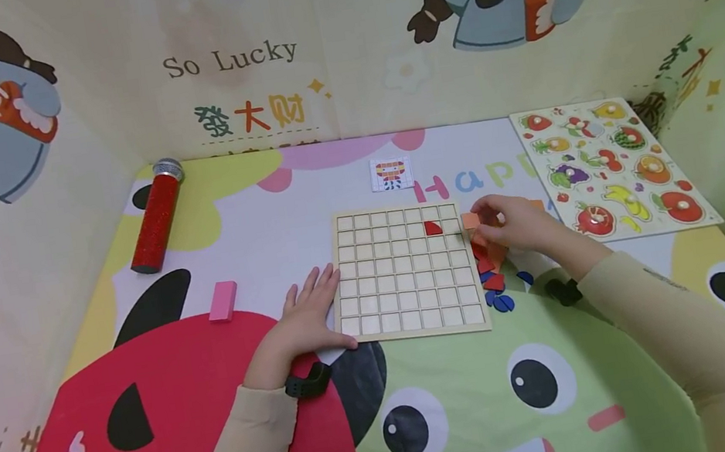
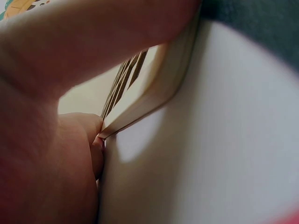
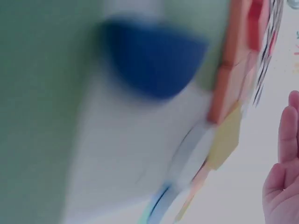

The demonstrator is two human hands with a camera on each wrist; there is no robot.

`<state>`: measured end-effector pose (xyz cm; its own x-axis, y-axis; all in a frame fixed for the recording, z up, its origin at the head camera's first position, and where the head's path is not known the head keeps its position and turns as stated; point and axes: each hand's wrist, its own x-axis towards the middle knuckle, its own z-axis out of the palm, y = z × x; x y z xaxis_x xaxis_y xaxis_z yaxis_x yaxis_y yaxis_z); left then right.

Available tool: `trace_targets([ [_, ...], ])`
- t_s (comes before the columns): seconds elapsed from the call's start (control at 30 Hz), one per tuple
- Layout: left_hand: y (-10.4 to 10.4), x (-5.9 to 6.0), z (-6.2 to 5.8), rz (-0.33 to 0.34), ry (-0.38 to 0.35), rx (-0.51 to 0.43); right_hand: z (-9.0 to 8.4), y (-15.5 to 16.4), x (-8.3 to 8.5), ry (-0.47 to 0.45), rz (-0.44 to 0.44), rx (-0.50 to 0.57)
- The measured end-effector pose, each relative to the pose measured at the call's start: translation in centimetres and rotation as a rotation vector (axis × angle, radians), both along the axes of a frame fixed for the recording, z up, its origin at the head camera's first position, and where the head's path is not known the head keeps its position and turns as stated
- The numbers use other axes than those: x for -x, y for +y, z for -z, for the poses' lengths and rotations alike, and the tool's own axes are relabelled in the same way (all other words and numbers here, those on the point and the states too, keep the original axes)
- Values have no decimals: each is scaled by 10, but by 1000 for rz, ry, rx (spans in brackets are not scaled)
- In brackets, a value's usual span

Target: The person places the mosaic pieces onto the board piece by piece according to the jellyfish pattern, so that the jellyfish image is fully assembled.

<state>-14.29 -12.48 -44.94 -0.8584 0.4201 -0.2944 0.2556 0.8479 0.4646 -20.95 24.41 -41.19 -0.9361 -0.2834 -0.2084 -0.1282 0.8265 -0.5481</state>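
A wooden grid board (image 1: 405, 274) lies flat, with a red quarter-circle piece (image 1: 432, 228) in one upper-right cell. My left hand (image 1: 301, 313) rests at the board's left edge, its fingers spread. Up close in the left wrist view, the thumb (image 2: 93, 42) lies against the board's rim (image 2: 149, 93). At the board's right edge my right hand (image 1: 510, 223) pinches an orange square tile (image 1: 470, 221). Beneath and beside that hand lies a pile of orange, red and blue pieces (image 1: 494, 282). A blurred blue half-round piece (image 3: 154, 60) shows in the right wrist view.
Behind the board lies a small pattern card (image 1: 391, 173). A red microphone (image 1: 157, 217) and a pink block (image 1: 223, 301) are on the left. A fruit puzzle board (image 1: 614, 169) occupies the back right. A printed cloth covers the table.
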Motion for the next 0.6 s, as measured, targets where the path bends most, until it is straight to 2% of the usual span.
trace_targets([
  [0.2,-1,1,3,-2,7,-11,-3,-34,8,23,50,18],
  [0.4,-1,1,4,-2,6,-9,-1,-65,16,-45,97,37],
  [0.6,-1,2,4,3,9,-6,3,-80,20,-83,132,39],
])
